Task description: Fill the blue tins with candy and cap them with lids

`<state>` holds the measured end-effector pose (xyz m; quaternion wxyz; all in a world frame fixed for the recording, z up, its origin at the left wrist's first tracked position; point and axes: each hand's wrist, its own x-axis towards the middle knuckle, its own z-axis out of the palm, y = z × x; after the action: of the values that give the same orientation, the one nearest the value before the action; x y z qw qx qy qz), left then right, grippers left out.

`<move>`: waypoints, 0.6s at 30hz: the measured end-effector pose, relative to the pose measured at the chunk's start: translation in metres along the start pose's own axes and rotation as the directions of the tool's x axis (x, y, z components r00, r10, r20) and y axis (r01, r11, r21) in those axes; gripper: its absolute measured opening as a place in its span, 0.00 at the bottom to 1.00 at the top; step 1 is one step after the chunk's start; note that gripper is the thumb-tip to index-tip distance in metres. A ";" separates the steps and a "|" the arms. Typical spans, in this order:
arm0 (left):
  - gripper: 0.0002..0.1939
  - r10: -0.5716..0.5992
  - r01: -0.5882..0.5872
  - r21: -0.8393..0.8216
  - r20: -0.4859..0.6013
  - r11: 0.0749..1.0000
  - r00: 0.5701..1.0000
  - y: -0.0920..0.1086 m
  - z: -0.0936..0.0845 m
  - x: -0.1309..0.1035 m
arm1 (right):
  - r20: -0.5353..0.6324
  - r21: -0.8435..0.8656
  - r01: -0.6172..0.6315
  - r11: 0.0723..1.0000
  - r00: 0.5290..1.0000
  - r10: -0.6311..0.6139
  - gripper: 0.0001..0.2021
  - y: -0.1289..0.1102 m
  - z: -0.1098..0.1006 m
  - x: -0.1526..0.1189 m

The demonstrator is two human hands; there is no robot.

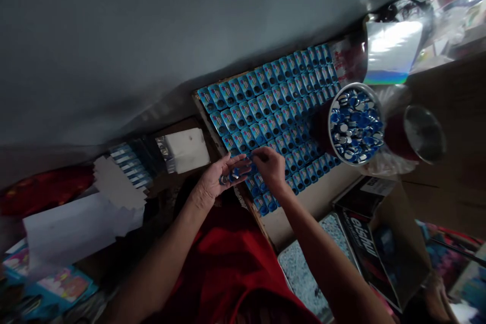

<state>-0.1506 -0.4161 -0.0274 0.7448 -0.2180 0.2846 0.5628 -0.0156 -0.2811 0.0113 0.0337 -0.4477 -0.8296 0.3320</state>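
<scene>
My left hand [215, 177] is palm up with its fingers stretched out, and several small round blue-and-silver pieces [235, 174] lie on the palm and fingers. Close to those fingertips, my right hand [272, 168] is pinched closed; whatever is between its fingers is hidden. Both hands are over the near left part of a large array of small blue cards [266, 104], laid in slanting rows. Many cards show a dark round spot near one end. On the right side of the array stands a metal pot [324, 129] full of similar blue-and-silver pieces [357, 124].
A second metal pot [425, 134] stands right of the full one. An open cardboard box [364, 243] is below them. White sheets [72, 230] and a white stack [188, 151] lie left. A grey wall [152, 35] borders the far side.
</scene>
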 end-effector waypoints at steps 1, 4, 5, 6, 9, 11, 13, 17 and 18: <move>0.24 0.018 -0.017 -0.005 0.010 1.000 1.000 0.003 -0.001 -0.003 | -0.031 -0.057 -0.027 0.998 0.999 0.025 0.08 0.000 -0.003 0.009; 0.24 0.070 -0.069 -0.016 0.035 0.997 0.997 0.017 -0.002 -0.009 | 0.008 -0.295 -0.057 0.954 0.998 0.062 0.06 -0.004 -0.007 0.044; 0.24 0.079 -0.078 -0.018 0.047 0.997 0.996 0.021 -0.002 -0.010 | 0.046 -0.373 -0.070 0.925 0.995 0.094 0.05 -0.006 -0.006 0.056; 0.24 0.088 -0.087 -0.019 0.061 0.996 0.994 0.026 -0.002 -0.010 | 0.080 -0.443 -0.085 0.892 0.988 0.134 0.05 -0.008 -0.006 0.067; 0.25 0.110 -0.108 -0.029 0.093 0.994 0.990 0.032 -0.002 -0.009 | 0.128 -0.586 -0.136 0.799 0.958 0.257 0.09 -0.011 -0.004 0.092; 0.26 0.124 -0.119 -0.045 0.111 0.992 0.986 0.031 -0.004 -0.007 | 0.135 -0.622 -0.146 0.769 0.948 0.290 0.13 -0.011 -0.006 0.101; 0.27 0.135 -0.128 -0.064 0.124 0.990 0.983 0.028 -0.005 -0.008 | 0.147 -0.638 -0.128 0.759 0.948 0.284 0.13 -0.014 -0.010 0.101; 0.27 0.130 -0.124 -0.066 0.109 0.990 0.985 0.023 -0.006 -0.015 | 0.156 -0.566 -0.030 0.824 0.977 0.142 0.08 -0.030 -0.017 0.074; 0.27 0.127 -0.121 -0.058 0.107 0.991 0.986 0.022 -0.006 -0.017 | 0.160 -0.503 0.025 0.864 0.985 0.065 0.07 -0.034 -0.017 0.063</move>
<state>-0.1763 -0.4265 -0.0208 0.7170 -0.1875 0.2417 0.6264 -0.0717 -0.2369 0.0296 -0.1592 -0.4191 -0.8826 0.1418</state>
